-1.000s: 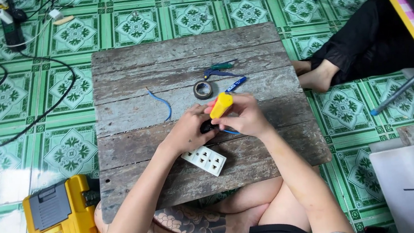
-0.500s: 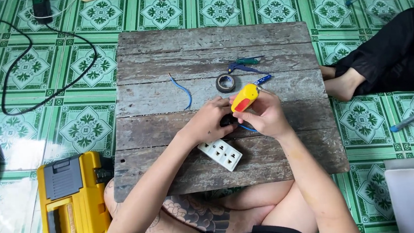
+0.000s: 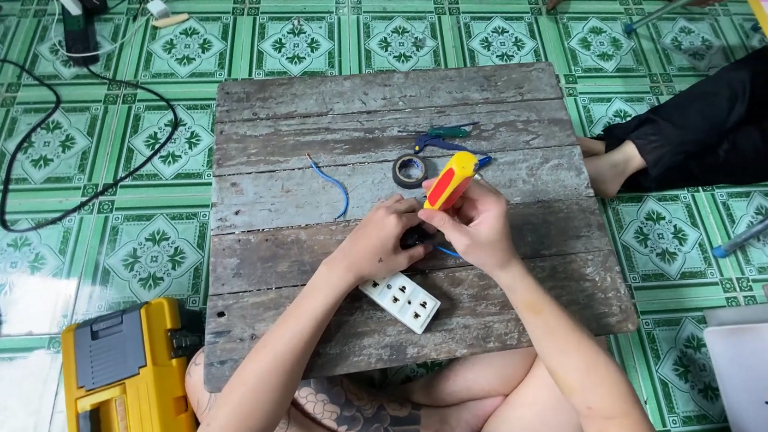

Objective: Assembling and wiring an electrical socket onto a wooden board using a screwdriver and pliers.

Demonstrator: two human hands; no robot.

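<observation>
The right hand [image 3: 478,226] is closed around a screwdriver with a red-and-yellow handle [image 3: 449,182], its tip angled down to a small black part [image 3: 415,237] pinched in the curled fingers of the left hand [image 3: 382,244], at the middle of the wooden tabletop [image 3: 300,103]. Just below the hands lies a white socket strip [image 3: 403,302]; beyond them, a roll of black tape [image 3: 410,171], a blue wire [image 3: 333,181] and a green-handled screwdriver [image 3: 444,133]. A yellow toolbox [image 3: 127,396] rests on the tiled floor [image 3: 156,254] to the left.
</observation>
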